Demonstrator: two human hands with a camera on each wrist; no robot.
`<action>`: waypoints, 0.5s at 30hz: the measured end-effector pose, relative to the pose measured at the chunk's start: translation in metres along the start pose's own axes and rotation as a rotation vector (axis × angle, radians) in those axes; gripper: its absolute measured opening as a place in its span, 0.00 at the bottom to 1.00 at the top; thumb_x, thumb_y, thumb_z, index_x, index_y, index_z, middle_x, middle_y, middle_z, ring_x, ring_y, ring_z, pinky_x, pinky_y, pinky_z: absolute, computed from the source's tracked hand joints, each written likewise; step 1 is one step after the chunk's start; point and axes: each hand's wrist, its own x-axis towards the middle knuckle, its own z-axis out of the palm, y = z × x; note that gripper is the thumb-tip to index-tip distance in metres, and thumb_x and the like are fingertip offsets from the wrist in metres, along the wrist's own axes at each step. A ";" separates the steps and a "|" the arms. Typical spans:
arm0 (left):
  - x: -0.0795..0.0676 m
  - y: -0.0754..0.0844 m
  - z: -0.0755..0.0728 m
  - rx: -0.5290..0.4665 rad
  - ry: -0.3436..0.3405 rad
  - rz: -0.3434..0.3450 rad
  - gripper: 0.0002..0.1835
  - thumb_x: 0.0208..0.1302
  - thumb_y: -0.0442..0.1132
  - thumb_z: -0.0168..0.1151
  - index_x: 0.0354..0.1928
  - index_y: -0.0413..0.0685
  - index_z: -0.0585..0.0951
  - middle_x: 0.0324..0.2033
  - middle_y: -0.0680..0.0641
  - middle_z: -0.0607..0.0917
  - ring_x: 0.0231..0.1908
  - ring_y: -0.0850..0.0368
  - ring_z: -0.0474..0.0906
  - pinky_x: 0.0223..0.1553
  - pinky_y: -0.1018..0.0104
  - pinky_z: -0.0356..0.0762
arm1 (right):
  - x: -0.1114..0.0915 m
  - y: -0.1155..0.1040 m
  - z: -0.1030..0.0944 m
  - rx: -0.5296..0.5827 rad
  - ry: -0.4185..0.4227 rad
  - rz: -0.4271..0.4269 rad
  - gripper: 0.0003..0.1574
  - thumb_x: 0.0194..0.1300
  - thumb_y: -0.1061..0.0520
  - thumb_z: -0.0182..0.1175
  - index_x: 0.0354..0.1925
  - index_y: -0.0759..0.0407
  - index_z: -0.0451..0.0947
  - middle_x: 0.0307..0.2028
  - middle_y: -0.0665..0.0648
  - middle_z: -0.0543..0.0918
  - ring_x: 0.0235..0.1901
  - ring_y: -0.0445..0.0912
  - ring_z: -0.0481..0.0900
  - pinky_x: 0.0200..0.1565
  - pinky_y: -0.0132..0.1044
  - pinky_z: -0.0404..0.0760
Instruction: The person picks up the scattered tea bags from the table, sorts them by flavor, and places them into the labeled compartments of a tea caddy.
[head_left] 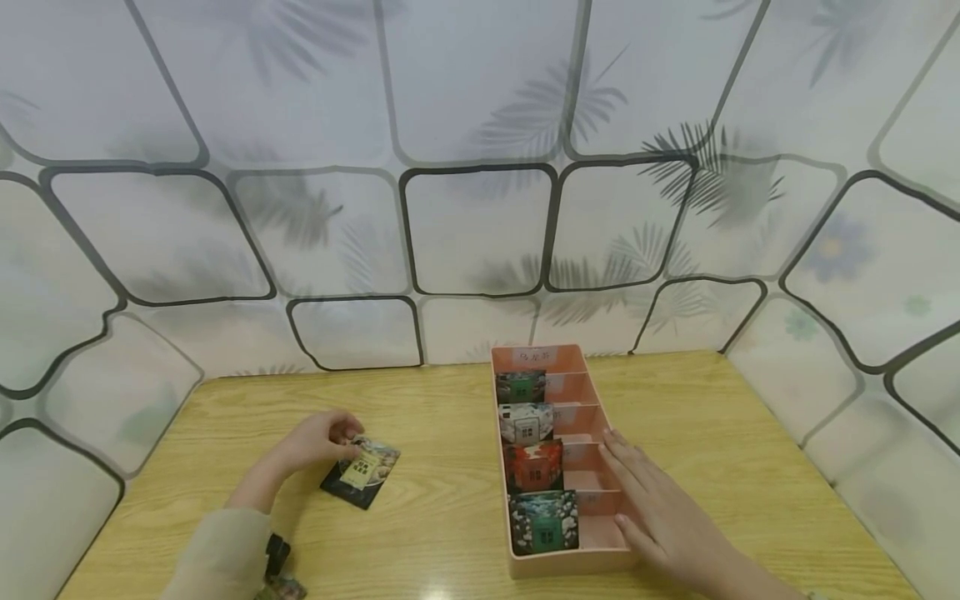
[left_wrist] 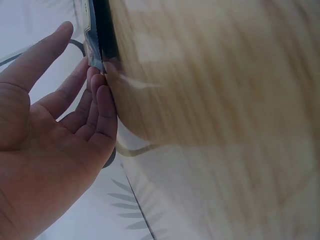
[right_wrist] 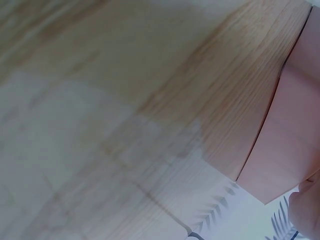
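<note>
My left hand point(head_left: 324, 440) is at the upper left corner of a flat, dark sachet point(head_left: 362, 472) with a yellow label. In the left wrist view the fingertips touch the sachet's edge point(left_wrist: 93, 45) close to the tabletop, while the thumb stands apart from it. With fingers extended, my right hand point(head_left: 663, 508) rests along the right side of a pink divided box point(head_left: 550, 563). Sachets stand in its compartments: a dark green one point(head_left: 521, 387), a white-grey one point(head_left: 527, 424), a red one point(head_left: 534, 468) and a green-and-black one point(head_left: 543, 522) nearest me.
Near my left sleeve point(head_left: 221, 554), a black object point(head_left: 277, 553) and part of a colourful item point(head_left: 282, 588) lie at the table's front. The wooden table point(head_left: 442, 500) meets patterned walls point(head_left: 480, 233) at the back and sides. White labels mark the box's compartments.
</note>
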 end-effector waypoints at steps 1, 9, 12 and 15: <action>0.000 -0.001 0.001 0.005 -0.004 0.005 0.20 0.66 0.34 0.75 0.53 0.28 0.81 0.42 0.39 0.84 0.40 0.55 0.78 0.40 0.66 0.80 | 0.000 0.000 0.000 0.000 0.001 0.000 0.52 0.66 0.54 0.66 0.80 0.69 0.59 0.79 0.69 0.65 0.86 0.42 0.45 0.83 0.27 0.37; 0.002 -0.006 0.004 0.024 -0.019 0.040 0.22 0.64 0.36 0.77 0.53 0.30 0.80 0.39 0.42 0.81 0.35 0.57 0.72 0.36 0.66 0.74 | 0.000 -0.001 0.000 -0.004 0.001 0.004 0.52 0.65 0.54 0.67 0.80 0.69 0.59 0.79 0.69 0.65 0.86 0.42 0.45 0.83 0.27 0.37; 0.003 -0.006 0.005 0.049 -0.020 0.051 0.23 0.61 0.37 0.79 0.52 0.32 0.81 0.38 0.43 0.80 0.33 0.59 0.70 0.35 0.67 0.72 | 0.000 -0.001 0.000 0.001 -0.006 0.013 0.52 0.65 0.55 0.67 0.80 0.68 0.59 0.79 0.69 0.64 0.86 0.41 0.44 0.83 0.26 0.36; 0.003 -0.006 0.006 0.065 -0.028 0.065 0.23 0.60 0.36 0.80 0.51 0.32 0.80 0.38 0.44 0.79 0.32 0.59 0.69 0.34 0.67 0.71 | -0.001 0.000 0.000 0.004 -0.014 0.023 0.52 0.65 0.55 0.67 0.80 0.68 0.59 0.79 0.69 0.65 0.86 0.40 0.43 0.82 0.26 0.36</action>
